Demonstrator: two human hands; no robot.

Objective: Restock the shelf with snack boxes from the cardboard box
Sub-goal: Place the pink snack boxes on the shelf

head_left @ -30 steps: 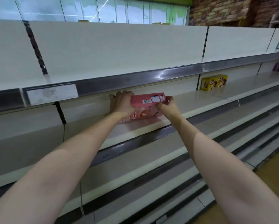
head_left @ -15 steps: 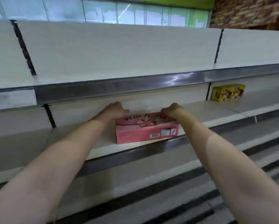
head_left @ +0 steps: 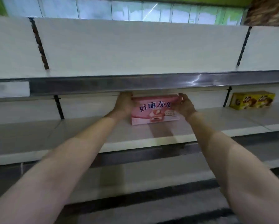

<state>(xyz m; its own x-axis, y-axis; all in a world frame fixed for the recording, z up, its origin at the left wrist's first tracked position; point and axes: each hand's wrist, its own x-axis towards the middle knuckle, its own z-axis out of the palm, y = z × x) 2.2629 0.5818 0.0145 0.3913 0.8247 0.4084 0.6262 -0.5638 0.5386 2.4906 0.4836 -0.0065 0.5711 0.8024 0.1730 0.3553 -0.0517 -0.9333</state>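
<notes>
While both hands grip its ends, pink snack box (head_left: 153, 110) stands upright, lengthwise along shelf (head_left: 135, 131).

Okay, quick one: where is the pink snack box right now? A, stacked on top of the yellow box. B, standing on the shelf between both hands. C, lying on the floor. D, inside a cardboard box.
B: the pink snack box stands on the shelf, with the left hand and right hand gripping its ends.

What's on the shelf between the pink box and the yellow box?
Nothing: in the head view, only bare shelf and an upright slot strip separate pink box from yellow box.
</notes>
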